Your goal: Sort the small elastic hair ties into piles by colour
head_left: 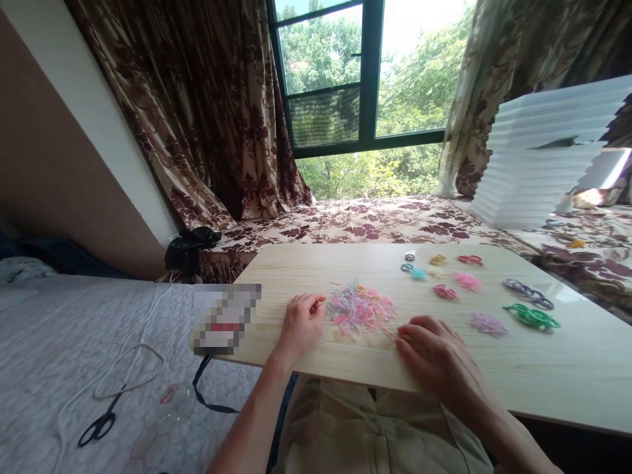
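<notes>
A loose heap of thin pink, purple, blue and yellow bands (361, 309) lies on the pale wooden table (345, 359). At its left edge is my left hand (303, 324), fingers curled and pinched together; what they hold, if anything, is too small to name. Low at the heap's right side, my right hand (434, 352) pinches a thin pink band (390, 334). Sorted to the right are a light pink pile (467, 282), a lilac pile (488, 324), a teal pile (418, 274) and a dark pink bunch (445, 291).
Green ties (536, 316), dark purple ties (528, 293), red ties (470, 260) and yellow ties (438, 259) lie farther right and back. A blurred-out flat item (227, 322) sits at the table's left end. Black scissors (97, 429) and a white cable (116, 362) lie on the bed.
</notes>
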Available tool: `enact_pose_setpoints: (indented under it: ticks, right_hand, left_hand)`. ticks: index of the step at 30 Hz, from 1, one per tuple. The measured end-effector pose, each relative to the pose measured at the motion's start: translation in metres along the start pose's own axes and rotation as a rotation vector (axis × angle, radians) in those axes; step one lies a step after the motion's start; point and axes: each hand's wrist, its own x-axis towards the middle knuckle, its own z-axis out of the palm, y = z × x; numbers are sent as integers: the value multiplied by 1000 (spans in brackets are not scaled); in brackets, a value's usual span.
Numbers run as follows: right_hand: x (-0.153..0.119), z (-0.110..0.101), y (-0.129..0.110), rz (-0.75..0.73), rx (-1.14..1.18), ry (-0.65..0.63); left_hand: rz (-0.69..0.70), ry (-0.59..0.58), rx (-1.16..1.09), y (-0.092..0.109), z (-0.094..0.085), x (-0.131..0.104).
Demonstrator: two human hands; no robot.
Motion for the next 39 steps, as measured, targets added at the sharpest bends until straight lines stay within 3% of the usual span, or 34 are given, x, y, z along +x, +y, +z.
enact_pose_setpoints:
  ticks: [17,25,29,35,39]
  right_hand:
    - [11,1,0,12,14,-112]
    - [7,2,-1,-77,-39,-62]
    - [6,-19,30,-55,-24,5]
    - [28,-68,117,75,-239,18]
    - [52,-70,156,167,-338,-33]
  left_hand:
    - [-6,-3,10,-1,1,1]
    - [12,10,5,0,1,0]
    - [12,13,8,0,2,0]
    - [-5,-1,8,0,1,0]
    - [-7,-8,12,0,1,0]
